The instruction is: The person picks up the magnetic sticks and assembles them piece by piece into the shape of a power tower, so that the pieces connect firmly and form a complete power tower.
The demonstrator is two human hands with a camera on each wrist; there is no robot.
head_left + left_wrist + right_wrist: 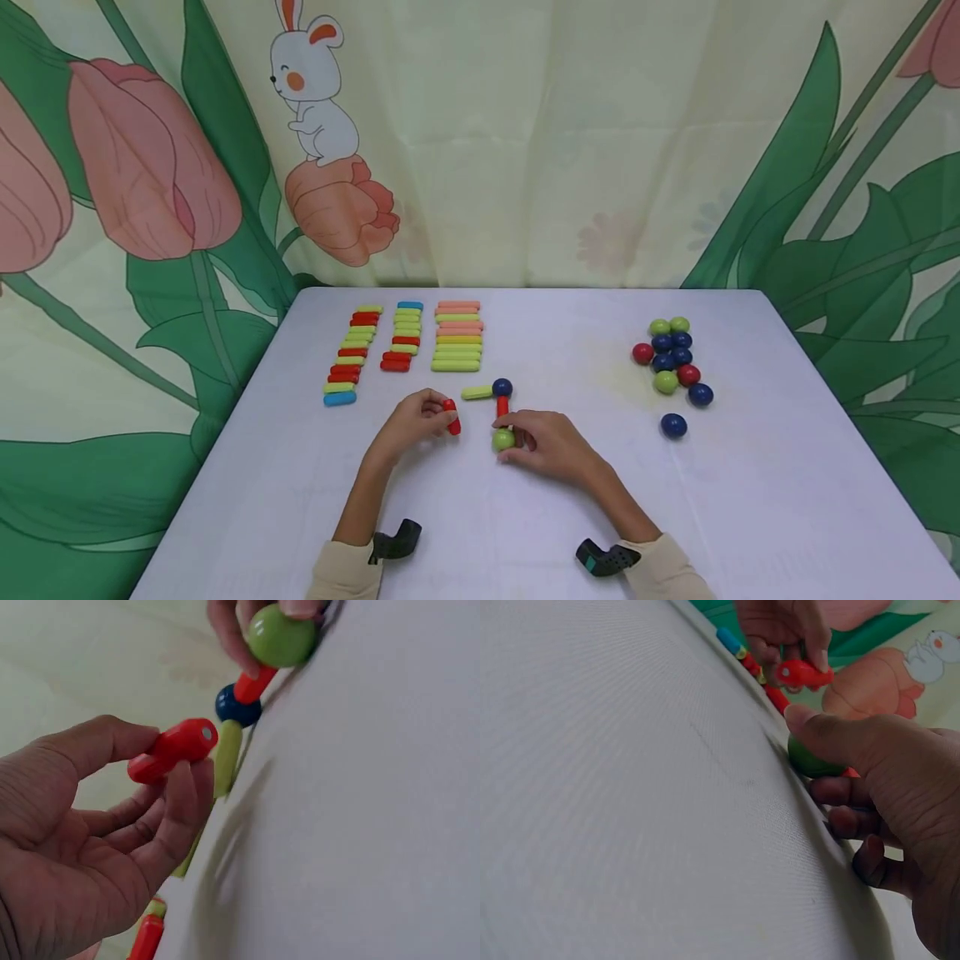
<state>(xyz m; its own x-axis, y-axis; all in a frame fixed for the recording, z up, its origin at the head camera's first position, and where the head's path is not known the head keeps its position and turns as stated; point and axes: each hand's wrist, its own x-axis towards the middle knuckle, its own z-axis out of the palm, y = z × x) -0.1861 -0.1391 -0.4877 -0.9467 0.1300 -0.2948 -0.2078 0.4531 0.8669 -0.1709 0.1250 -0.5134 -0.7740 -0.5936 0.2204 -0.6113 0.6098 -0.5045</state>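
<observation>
"While both hands are over the white counter (457, 525), start with the left hand (412, 421); what is its grip doing?"

"Clamped; thumb and fingers pinch a glossy red rod (180, 744) of plastic-like material, a pale disc at its end, held up off the surface; whether a second red piece lies against it, I cannot tell."

"And the right hand (551, 443)?"

"Its grip is clamped on a glossy light-green ball (503, 439); thumb on the near side, forefinger at the far side; the ball touches a short red connecting rod (502, 406), which runs away from the person to a shiny navy ball (502, 387); a yellow-green rod (477, 392) extends leftward from that one, touching it."

"Remaining stock?"

"Far left, three columns of coloured rods (406, 340), in red, yellow-green, blue, yellow and salmon; at the right, a cluster of green, navy and red balls (682, 356); a lone navy ball (673, 426) lies just nearer the person, apart from the cluster."

"Backdrop?"

"Pale curtain (525, 150), printed with tulips and a rabbit; noted."
</observation>
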